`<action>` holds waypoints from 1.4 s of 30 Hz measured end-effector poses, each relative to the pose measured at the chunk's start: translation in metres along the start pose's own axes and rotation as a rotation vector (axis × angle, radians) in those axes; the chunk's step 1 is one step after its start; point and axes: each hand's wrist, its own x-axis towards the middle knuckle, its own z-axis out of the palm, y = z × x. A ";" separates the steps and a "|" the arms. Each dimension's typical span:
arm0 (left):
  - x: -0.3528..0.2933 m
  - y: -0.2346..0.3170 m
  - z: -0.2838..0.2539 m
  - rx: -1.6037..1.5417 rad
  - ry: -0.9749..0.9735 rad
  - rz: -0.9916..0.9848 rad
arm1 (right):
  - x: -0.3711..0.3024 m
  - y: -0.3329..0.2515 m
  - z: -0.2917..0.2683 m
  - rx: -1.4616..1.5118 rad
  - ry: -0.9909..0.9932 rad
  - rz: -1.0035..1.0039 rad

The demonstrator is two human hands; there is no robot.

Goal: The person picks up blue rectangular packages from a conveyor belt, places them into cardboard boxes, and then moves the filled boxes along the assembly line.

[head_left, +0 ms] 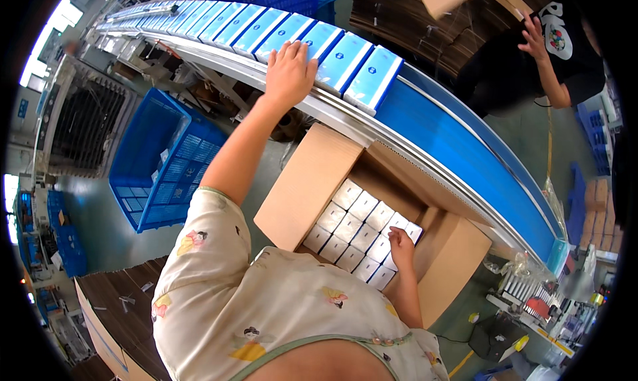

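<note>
A long row of blue-and-white boxes (256,32) stands closely packed on a conveyor belt. My left hand (290,72) lies across the tops of boxes near the row's right end, its fingers stretched out. Below the belt is an open brown carton (312,181) with its flaps spread. Inside, several small boxes (347,227) stand in tight rows, their whitish ends facing up. At the right side of these rows, my right hand (401,248) has its bent fingers against a corner box (413,232); part of its grip is hidden.
The blue conveyor belt (458,161) runs on to the lower right along a metal rail. A blue plastic crate (149,161) stands left of the carton. Stacked flat cardboard (123,301) lies at lower left. Across the belt, a person in black (565,42) raises a hand near more cardboard.
</note>
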 end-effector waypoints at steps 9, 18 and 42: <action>0.064 -0.078 0.006 -0.009 -0.130 -0.306 | -0.040 -0.078 -0.067 0.245 0.139 0.043; 0.044 0.074 0.027 -0.550 -0.604 0.036 | 0.121 -0.151 -0.192 -0.029 0.252 -0.209; -0.209 0.126 0.027 -1.030 -0.878 -0.329 | -0.028 -0.010 -0.087 0.305 0.289 0.075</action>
